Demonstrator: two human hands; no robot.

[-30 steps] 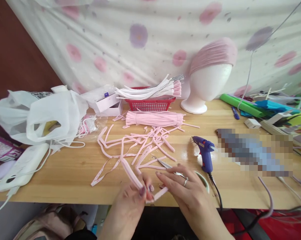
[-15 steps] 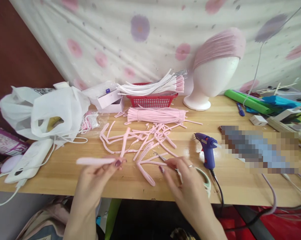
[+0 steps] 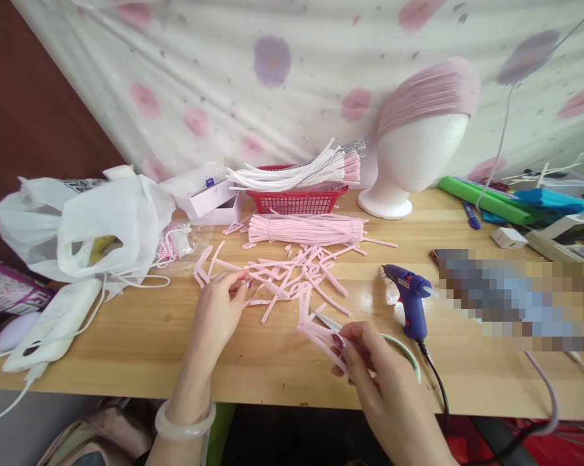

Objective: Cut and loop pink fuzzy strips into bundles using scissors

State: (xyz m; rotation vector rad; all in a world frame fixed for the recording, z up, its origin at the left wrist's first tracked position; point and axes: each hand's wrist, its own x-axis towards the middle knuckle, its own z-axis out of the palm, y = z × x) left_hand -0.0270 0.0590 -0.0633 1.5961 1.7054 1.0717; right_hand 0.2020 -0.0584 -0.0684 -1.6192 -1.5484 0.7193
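Observation:
My right hand (image 3: pixel 369 362) is closed on a bent bunch of pink pipe cleaners (image 3: pixel 315 333), raised over the front of the table. Under its fingers lie scissors (image 3: pixel 333 321), with part of a pale green handle showing beside the hand. My left hand (image 3: pixel 224 301) has its thumb and fingers pinched together at the left edge of loose pink pipe cleaner pieces (image 3: pixel 282 272). What sits between those fingertips, if anything, is hidden. Behind the loose pieces lies a tied bundle of pink pipe cleaners (image 3: pixel 306 230).
A purple glue gun (image 3: pixel 410 298) stands right of my right hand, its cord running off the front edge. At the back are a red basket (image 3: pixel 296 204) and a white foam head (image 3: pixel 408 162). White plastic bags (image 3: pixel 112 220) and a power strip (image 3: pixel 59 323) lie left.
My left hand has moved right and forward to the loose pieces; the strip it held no longer sticks out leftward. My right hand has picked up the bent pipe cleaner bunch from the table.

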